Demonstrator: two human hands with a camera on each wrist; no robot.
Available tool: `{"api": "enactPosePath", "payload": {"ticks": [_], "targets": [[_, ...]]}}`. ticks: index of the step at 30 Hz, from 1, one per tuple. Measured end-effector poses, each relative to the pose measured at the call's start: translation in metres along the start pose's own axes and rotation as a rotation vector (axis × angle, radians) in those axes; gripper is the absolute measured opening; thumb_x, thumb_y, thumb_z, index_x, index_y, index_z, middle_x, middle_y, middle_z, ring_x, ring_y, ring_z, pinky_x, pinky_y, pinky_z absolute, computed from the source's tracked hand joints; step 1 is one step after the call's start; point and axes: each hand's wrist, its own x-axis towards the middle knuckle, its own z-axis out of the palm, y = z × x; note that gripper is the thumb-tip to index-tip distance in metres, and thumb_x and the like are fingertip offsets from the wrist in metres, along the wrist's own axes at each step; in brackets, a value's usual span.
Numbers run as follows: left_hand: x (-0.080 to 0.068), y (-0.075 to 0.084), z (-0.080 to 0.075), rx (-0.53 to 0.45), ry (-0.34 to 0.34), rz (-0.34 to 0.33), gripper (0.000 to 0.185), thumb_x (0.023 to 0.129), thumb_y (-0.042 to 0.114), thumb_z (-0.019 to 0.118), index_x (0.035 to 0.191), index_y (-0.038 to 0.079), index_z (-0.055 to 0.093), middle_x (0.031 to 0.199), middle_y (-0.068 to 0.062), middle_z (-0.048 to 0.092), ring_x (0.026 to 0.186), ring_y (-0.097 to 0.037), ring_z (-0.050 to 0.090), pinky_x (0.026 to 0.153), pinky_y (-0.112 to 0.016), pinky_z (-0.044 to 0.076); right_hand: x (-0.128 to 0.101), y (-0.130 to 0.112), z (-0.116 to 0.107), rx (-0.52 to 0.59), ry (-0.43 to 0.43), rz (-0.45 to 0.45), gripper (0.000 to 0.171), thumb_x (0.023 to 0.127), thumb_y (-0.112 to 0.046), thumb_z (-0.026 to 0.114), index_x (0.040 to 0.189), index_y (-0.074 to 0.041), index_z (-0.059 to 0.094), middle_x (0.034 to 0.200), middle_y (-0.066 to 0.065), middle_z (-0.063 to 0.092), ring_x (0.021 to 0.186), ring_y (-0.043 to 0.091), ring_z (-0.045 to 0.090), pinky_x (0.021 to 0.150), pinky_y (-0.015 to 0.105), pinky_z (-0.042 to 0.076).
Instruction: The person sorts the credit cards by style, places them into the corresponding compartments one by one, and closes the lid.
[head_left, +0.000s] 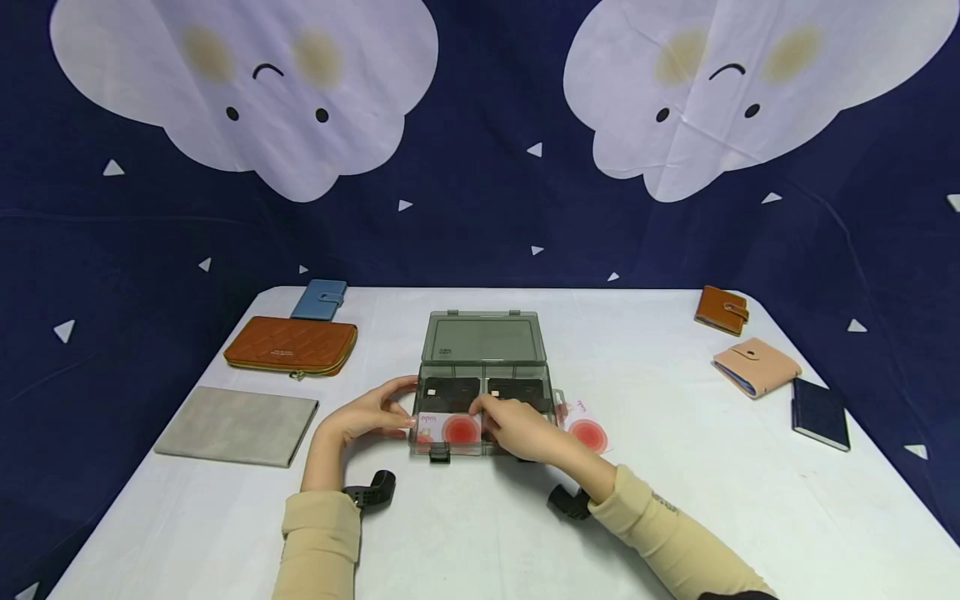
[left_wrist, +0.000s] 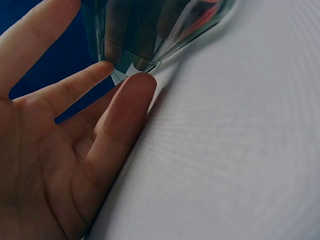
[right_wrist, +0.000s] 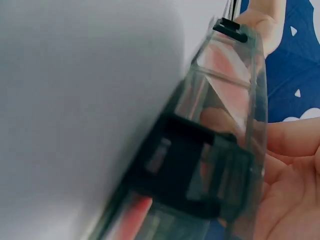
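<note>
The clear plastic storage box (head_left: 483,392) sits at the middle of the head view on the white desk (head_left: 675,500), its lid tipped up toward the backdrop. The left hand (head_left: 371,417) rests against the box's left end with relaxed fingers, and the right hand (head_left: 517,427) reaches over the front wall, pinching a white card with a red circle (head_left: 450,427) inside the front compartment. A second such card (head_left: 585,429) lies on the desk just right of the box.

In the left wrist view, the left hand (left_wrist: 65,140) fills the lower left, fingers straight, tips touching the box corner (left_wrist: 135,55).

In the right wrist view, the box wall (right_wrist: 220,140) with its black latch (right_wrist: 185,175) crosses the frame diagonally, the right hand's fingers (right_wrist: 295,170) behind it at the right edge.
</note>
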Motion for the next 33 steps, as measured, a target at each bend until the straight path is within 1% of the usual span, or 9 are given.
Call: {"api": "enactPosePath", "payload": {"ticks": [4,8,12,15,17,20,25,28,33], "targets": [[0.000,0.000,0.000,0.007,-0.001,-0.001,0.085,0.079,0.012,0.072,0.145,0.002,0.020,0.083,-0.004,0.059,0.075,-0.012,0.056,0.065,-0.026,0.047,-0.005,0.004,-0.006,-0.010,0.032,-0.019,0.030,0.091,0.002,0.046,0.117,-0.008,0.056,0.086,0.003,0.063,0.075,0.013,0.057,0.064,0.028,0.044],[0.001,0.000,0.000,0.009,-0.006,0.002,0.085,0.079,0.012,0.072,0.145,0.001,0.020,0.083,-0.003,0.060,0.074,-0.011,0.056,0.065,-0.025,0.047,-0.018,0.014,-0.017,0.044,0.174,-0.011,0.030,0.090,0.005,0.046,0.115,-0.007,0.057,0.088,0.007,0.065,0.076,0.017,0.060,0.063,0.027,0.044],[0.002,0.000,0.000,0.017,-0.012,0.004,0.086,0.079,0.013,0.072,0.145,0.001,0.019,0.083,-0.002,0.060,0.074,-0.011,0.055,0.064,-0.025,0.046,-0.035,0.032,-0.032,0.086,0.329,0.064,0.025,0.090,0.003,0.049,0.112,-0.005,0.057,0.089,0.009,0.065,0.078,0.020,0.061,0.066,0.031,0.047],[0.001,0.000,0.001,0.015,-0.005,-0.003,0.085,0.078,0.012,0.072,0.145,0.002,0.020,0.085,-0.004,0.060,0.074,-0.011,0.055,0.064,-0.025,0.046,-0.048,0.050,-0.044,0.072,0.371,0.160,0.026,0.088,0.004,0.051,0.112,-0.004,0.055,0.092,0.012,0.064,0.080,0.023,0.061,0.067,0.036,0.047],[0.000,0.000,0.000,0.011,-0.002,-0.002,0.085,0.079,0.011,0.072,0.146,0.002,0.020,0.091,-0.005,0.059,0.075,-0.012,0.055,0.065,-0.026,0.047,-0.056,0.061,-0.049,0.041,0.344,0.234,0.026,0.086,0.002,0.055,0.111,-0.002,0.053,0.095,0.015,0.061,0.081,0.025,0.060,0.067,0.039,0.047],[-0.001,0.000,0.000,0.006,0.003,-0.003,0.085,0.079,0.011,0.072,0.146,0.003,0.020,0.099,-0.006,0.057,0.076,-0.012,0.056,0.067,-0.027,0.048,-0.067,0.071,-0.052,-0.017,0.216,0.341,0.033,0.083,-0.010,0.065,0.110,0.000,0.049,0.096,0.019,0.056,0.080,0.028,0.056,0.067,0.042,0.045],[-0.002,0.001,-0.001,0.006,0.000,0.001,0.085,0.079,0.011,0.072,0.146,0.002,0.020,0.091,-0.005,0.059,0.076,-0.012,0.056,0.067,-0.027,0.048,-0.076,0.076,-0.045,-0.137,0.016,0.416,0.061,0.069,-0.032,0.080,0.106,0.001,0.045,0.089,0.017,0.051,0.075,0.030,0.054,0.059,0.043,0.044],[-0.001,0.000,-0.001,0.014,-0.003,0.005,0.085,0.079,0.012,0.072,0.145,0.002,0.020,0.085,-0.003,0.060,0.076,-0.012,0.056,0.067,-0.026,0.048,-0.076,0.081,-0.049,-0.152,-0.010,0.430,0.064,0.065,-0.028,0.083,0.104,0.004,0.044,0.086,0.017,0.053,0.077,0.031,0.056,0.060,0.044,0.045],[-0.001,0.000,0.000,0.029,0.003,0.005,0.085,0.079,0.014,0.072,0.145,0.002,0.020,0.084,-0.003,0.061,0.078,-0.013,0.057,0.068,-0.027,0.048,-0.075,0.102,-0.068,-0.081,-0.056,0.472,0.065,0.064,-0.018,0.083,0.105,0.010,0.042,0.093,0.021,0.056,0.084,0.030,0.055,0.074,0.046,0.044]]}}
